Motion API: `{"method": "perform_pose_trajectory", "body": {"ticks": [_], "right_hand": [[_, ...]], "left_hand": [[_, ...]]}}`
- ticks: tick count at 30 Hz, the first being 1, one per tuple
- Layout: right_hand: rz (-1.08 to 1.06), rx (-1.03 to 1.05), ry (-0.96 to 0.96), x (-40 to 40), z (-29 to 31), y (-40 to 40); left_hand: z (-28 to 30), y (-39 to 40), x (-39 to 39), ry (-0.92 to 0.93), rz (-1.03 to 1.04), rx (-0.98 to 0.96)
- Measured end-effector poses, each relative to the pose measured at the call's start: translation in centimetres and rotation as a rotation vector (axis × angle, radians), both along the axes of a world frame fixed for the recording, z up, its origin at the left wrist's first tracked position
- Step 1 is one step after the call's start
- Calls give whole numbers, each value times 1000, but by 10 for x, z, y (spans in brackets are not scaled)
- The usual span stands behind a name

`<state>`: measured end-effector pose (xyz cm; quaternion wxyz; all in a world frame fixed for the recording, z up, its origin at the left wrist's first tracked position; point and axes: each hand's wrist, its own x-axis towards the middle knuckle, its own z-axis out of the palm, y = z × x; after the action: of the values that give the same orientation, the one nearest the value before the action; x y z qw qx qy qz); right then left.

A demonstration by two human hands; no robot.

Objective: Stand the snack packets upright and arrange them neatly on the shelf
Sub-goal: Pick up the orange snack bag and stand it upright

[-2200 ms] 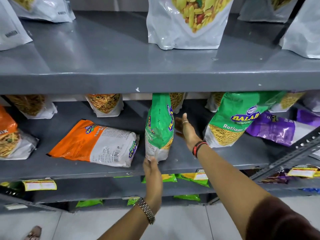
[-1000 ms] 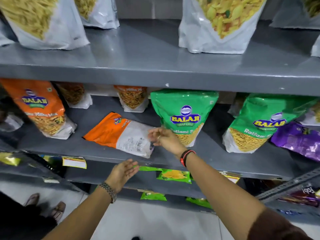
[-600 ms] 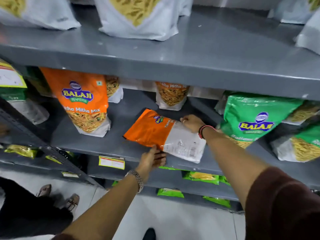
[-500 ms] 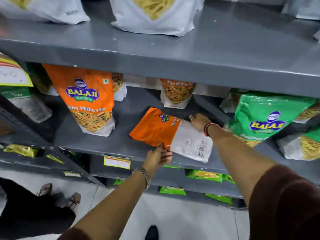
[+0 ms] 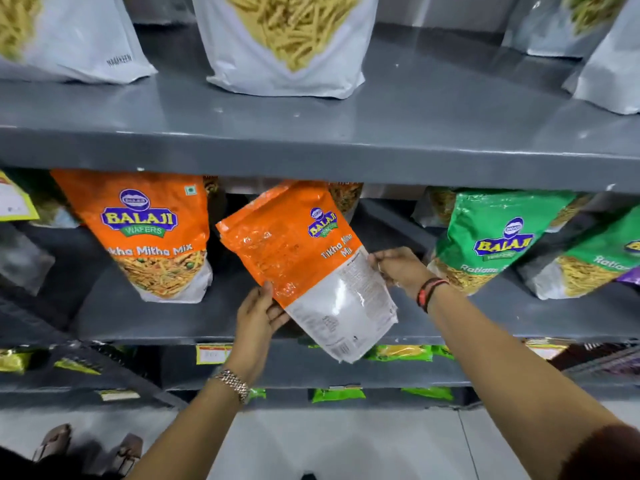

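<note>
An orange and white snack packet (image 5: 304, 261) is lifted off the grey middle shelf (image 5: 138, 317), tilted with its back side facing me and its top leaning left. My left hand (image 5: 258, 315) grips its lower left edge. My right hand (image 5: 398, 268) holds its right edge. To its left another orange packet (image 5: 149, 230) stands upright. Two green packets (image 5: 491, 237) (image 5: 595, 258) stand to the right.
The upper shelf (image 5: 311, 116) carries several white pouches (image 5: 284, 43) of yellow sticks. More packets stand at the back of the middle shelf. Lower shelves hold small green packets (image 5: 337, 394) and price tags (image 5: 213, 353). Another person's sandalled feet (image 5: 52, 441) are at bottom left.
The orange packet lay flat on the shelf under both hands; now both hands have raised it off the shelf and tipped it toward upright. The camera has shifted slightly.
</note>
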<state>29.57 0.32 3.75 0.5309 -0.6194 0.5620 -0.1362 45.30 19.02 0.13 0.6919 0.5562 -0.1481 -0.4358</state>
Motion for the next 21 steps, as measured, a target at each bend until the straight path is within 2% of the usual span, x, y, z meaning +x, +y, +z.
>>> {"method": "perform_pose_trajectory", "body": {"ticks": [6, 10, 15, 19, 21], "right_hand": [[-116, -141, -212, 16, 11, 7], [-103, -206, -258, 23, -12, 10], [-161, -143, -333, 23, -36, 24], [-194, 64, -354, 23, -33, 26], [-187, 99, -322, 23, -29, 28]], "left_hand": [[39, -14, 25, -160, 74, -108], [49, -20, 30, -282, 42, -107], [34, -20, 24, -418, -5, 57], [3, -12, 5, -308, -215, 272], [-6, -10, 2, -258, -292, 293]]}}
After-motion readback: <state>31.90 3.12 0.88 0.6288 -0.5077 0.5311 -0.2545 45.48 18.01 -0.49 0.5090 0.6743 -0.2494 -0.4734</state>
